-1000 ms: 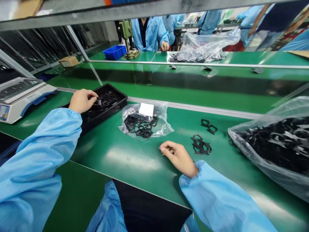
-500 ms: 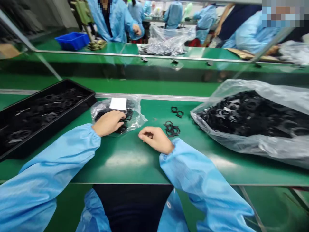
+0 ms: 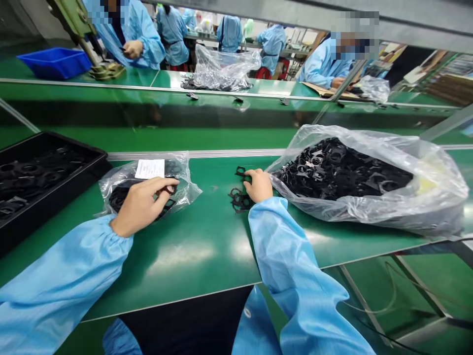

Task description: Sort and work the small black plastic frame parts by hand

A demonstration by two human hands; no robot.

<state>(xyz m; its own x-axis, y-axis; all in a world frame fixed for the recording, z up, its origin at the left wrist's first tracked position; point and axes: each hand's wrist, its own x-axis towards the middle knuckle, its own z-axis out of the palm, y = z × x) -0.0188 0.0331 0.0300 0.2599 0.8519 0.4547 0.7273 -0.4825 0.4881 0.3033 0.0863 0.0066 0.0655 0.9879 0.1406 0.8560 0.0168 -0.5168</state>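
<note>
My left hand [image 3: 146,203] is over the clear plastic bag [image 3: 185,190], which has a white label [image 3: 150,168] and black parts inside. Between its thumb and forefinger is a thin black ring-shaped part [image 3: 172,189]. Farther right, my right hand [image 3: 260,186] is down on the green table, its thumb and fingers closing on a black ring-shaped part that they mostly hide. Another black ring-shaped part [image 3: 240,170] lies just past those fingertips. A small cluster of the same black parts [image 3: 240,201] rests by the right wrist.
On the right sits a large open plastic bag [image 3: 369,214] heaped with black parts. A black tray [image 3: 81,175] of similar parts stands at the left. Behind a rail, co-workers in blue smocks sit near a blue bin [image 3: 55,64] and another plastic bag [image 3: 225,64].
My right hand has moved away from the small bag to the loose black parts. My left hand has lifted off the bag slightly and now pinches a part. The view has turned right.
</note>
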